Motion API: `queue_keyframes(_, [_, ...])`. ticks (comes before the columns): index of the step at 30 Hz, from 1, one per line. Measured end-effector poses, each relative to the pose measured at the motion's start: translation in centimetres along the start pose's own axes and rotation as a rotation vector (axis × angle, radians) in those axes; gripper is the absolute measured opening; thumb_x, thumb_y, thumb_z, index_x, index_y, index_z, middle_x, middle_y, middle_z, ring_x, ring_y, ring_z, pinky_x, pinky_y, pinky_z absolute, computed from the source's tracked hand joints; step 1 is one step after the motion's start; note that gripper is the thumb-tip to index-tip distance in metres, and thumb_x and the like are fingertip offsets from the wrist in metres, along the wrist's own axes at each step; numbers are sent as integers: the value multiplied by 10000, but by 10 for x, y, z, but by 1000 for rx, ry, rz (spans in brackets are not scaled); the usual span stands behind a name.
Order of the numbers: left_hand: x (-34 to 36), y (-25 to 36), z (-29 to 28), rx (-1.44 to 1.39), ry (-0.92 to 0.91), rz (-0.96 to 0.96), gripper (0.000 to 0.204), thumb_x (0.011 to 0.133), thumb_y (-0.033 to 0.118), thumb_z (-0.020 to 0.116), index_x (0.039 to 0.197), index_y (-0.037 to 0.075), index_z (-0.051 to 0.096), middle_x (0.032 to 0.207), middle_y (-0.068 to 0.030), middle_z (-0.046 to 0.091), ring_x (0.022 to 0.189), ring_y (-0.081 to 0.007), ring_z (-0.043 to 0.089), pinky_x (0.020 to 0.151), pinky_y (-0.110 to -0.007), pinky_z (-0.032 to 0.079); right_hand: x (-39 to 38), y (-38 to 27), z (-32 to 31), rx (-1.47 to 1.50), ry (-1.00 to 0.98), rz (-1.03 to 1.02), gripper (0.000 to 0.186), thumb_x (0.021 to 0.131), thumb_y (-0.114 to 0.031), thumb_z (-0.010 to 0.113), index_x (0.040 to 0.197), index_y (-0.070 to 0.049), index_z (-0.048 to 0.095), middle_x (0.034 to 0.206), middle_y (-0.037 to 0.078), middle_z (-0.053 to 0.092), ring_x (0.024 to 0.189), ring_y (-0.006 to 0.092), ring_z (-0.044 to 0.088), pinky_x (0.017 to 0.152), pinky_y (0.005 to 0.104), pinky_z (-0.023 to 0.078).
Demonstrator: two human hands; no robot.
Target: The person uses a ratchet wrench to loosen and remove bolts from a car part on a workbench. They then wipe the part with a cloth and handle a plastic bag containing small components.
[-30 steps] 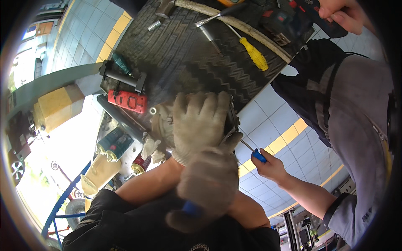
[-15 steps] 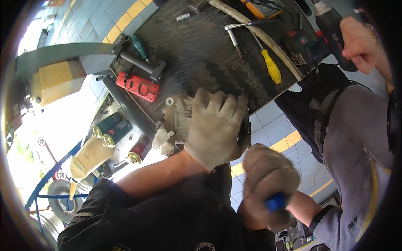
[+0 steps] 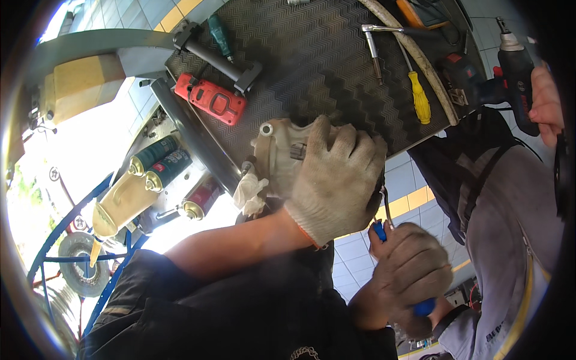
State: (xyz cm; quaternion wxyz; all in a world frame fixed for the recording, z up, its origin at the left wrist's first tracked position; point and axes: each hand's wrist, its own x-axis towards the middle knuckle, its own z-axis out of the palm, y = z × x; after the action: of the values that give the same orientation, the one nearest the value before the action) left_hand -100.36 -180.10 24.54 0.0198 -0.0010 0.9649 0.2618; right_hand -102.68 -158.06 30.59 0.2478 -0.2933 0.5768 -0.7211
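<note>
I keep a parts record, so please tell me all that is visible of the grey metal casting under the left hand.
The metal casting looks dull, pale grey and uneven, with a round, holed lug at its upper left and a small dark fitting beside the fingers. It sits at the near edge of the black ridged mat. The gloved left hand lies over its right part, hiding much of it.

Off-white gloves (image 3: 339,189) and a pale-grey metal casting (image 3: 278,162) contrast with a blue handle (image 3: 425,307), yellow-handled screwdriver (image 3: 420,99) and black, zigzag-patterned desk (image 3: 312,66).
</note>
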Motion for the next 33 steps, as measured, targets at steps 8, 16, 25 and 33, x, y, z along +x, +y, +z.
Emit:
queue_keyframes(8, [2, -1, -1, 19, -40, 11, 750, 816, 377, 905, 1458, 21, 747, 1251, -127, 698, 1314, -340, 633, 1271, -664, 414, 20, 15, 10, -320, -463, -96, 225, 1015, -273, 769, 1216, -170, 775, 1108, -23, 730, 990, 239, 779, 837, 444, 627])
queue_keyframes(16, [0, 4, 7, 85, -27, 15, 721, 834, 379, 890, 1453, 33, 761, 1259, -108, 708, 1321, -330, 651, 1280, -657, 433, 36, 13, 10, -95, -9, -97, 166, 972, -319, 802, 943, -170, 736, 952, 18, 704, 839, 230, 715, 724, 447, 592])
queue_keyframes(25, [-3, 1, 22, 155, 30, 3, 660, 873, 363, 861, 1460, 79, 759, 1236, -75, 682, 1321, -285, 619, 1268, -647, 464, 50, 19, 15, -212, -208, -97, 196, 965, -365, 844, 918, -191, 766, 933, 21, 728, 825, 238, 739, 737, 459, 603])
queue_keyframes(33, [2, 4, 4, 43, 4, -22, 732, 802, 351, 906, 1457, 58, 758, 1231, -95, 681, 1280, -310, 639, 1273, -676, 437, 41, 18, 15, -202, -181, -102, 217, 1029, -371, 811, 915, -190, 774, 902, 19, 722, 810, 244, 739, 752, 469, 608])
